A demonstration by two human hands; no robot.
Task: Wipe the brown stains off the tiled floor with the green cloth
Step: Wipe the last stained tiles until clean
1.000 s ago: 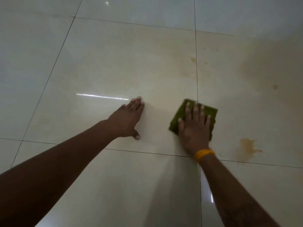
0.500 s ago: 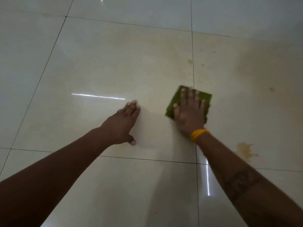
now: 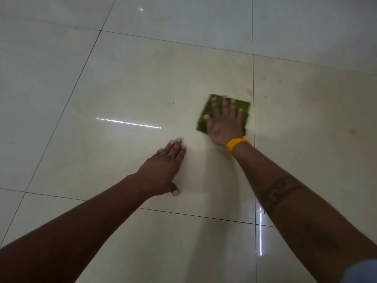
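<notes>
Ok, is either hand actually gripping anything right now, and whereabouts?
Nothing is gripped. The right hand presses flat on the green cloth, fingers spread; the left hand rests on the floor.

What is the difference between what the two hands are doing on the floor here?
The right hand lies with fingers spread on the green cloth, pressing it to the tiles; the left hand rests bare on the floor with fingers together. The right hand is farther from the camera, by a tile joint; the left is nearer. The right wrist wears a yellow band; the left wrist is bare. Both lie flat, palm down.
</notes>
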